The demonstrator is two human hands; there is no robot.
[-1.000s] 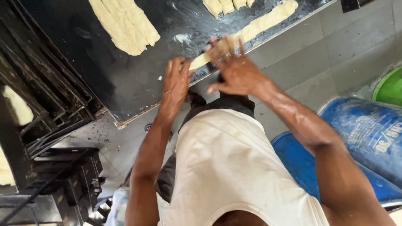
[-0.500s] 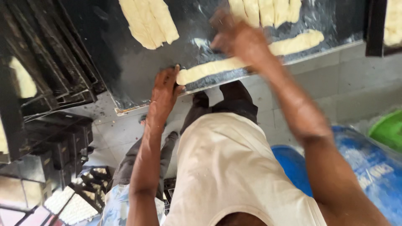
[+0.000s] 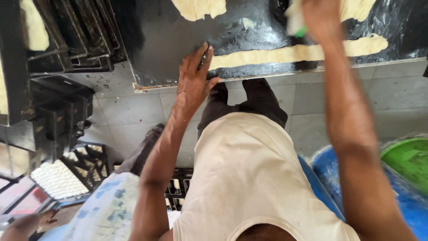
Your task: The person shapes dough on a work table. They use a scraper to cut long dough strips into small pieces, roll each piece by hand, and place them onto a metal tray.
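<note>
Where the dough strip (image 3: 290, 52) ends, left hand (image 3: 194, 82) fingers (image 3: 206, 56) spread flat, touching it; right hand (image 3: 318, 18) blurred, grip untellable.

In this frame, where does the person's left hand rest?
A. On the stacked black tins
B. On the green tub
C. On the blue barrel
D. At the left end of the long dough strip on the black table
D: the left hand lies flat on the black table, fingertips at the left end of the long dough strip, far from the other things.
</note>
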